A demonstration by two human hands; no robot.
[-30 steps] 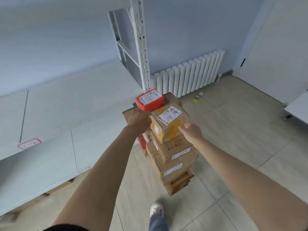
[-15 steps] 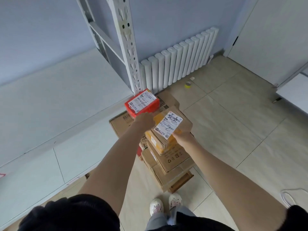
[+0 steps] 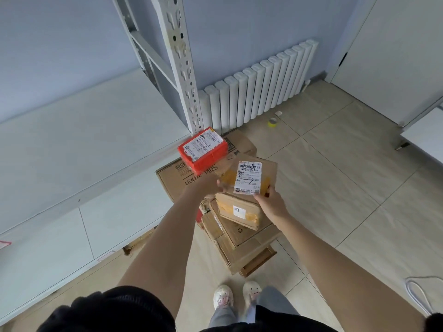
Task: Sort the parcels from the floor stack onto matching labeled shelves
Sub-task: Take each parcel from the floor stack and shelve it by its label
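- Change vs a second ago: the small brown parcel (image 3: 249, 178) was sitting on top of the floor stack (image 3: 242, 226); now it is lifted clear and tilted so its white label faces the camera. The view has also swung in closer over the stack.
- Left hand (image 3: 211, 185) holds the parcel's left edge, right hand (image 3: 271, 202) holds its near right corner. Both grips are closed on that one parcel, fingers curled round its edges.
- Parcel position: in the air just above the stack, right of the red parcel (image 3: 203, 149), in front of the white shelf upright (image 3: 182, 63).
- Meaning for the task, as I read it: the pick is done and this is the label-reading step. Next is matching it to a shelf tag and placing it.
- Handwritten mark on the label looks like "2-2", but I'm not certain. The printed text is too small to read.
- The red parcel sits on a large carton (image 3: 177, 178) at the far left of the stack. It has a handwritten mark too, which I can't read.
- The remaining stack is several brown boxes, skewed against each other. The lowest ones are partly hidden by the arms and the upper boxes.
- Shelf board (image 3: 84, 130) on the left is white. A red-bordered tag (image 3: 4, 244) at the left frame edge is cut off, and a second tag (image 3: 105, 255) on the lower shelf edge is too oblique to read.
- Left-hand fingertips are hidden behind the parcel.
- Tape roll (image 3: 273, 121) lies on the floor near the radiator (image 3: 259, 85), well apart from the stack.
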